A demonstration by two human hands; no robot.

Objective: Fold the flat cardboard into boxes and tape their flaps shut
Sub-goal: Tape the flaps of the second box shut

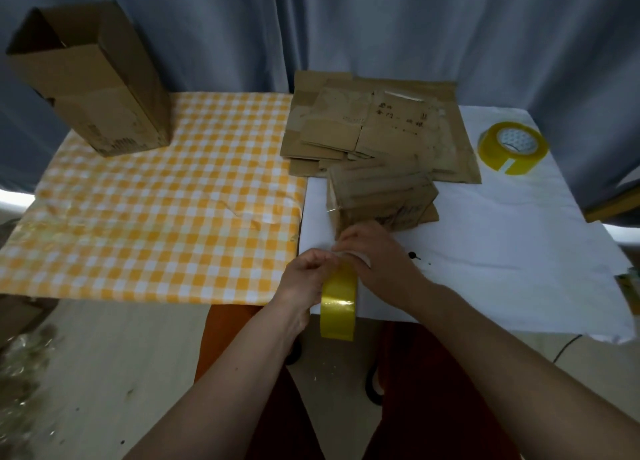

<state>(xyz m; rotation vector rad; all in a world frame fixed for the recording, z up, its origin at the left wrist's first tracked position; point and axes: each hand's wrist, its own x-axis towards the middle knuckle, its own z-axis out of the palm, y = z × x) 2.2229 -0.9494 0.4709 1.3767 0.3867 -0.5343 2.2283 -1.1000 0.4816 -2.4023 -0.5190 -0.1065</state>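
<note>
Both my hands meet at the table's front edge around a yellow tape roll [338,303]. My left hand [306,276] pinches the roll's top on the left. My right hand [375,255] grips it from the right, fingers curled over its white inner core. Just behind my hands stands a small folded cardboard box [382,196] on the white cloth. A pile of flat cardboard pieces [370,130] lies beyond it.
A second yellow tape roll [513,147] lies at the far right on the white cloth [502,251]. A tall open cardboard box [93,81] stands at the far left on the yellow checked cloth [156,224]. Blue curtains hang behind the table.
</note>
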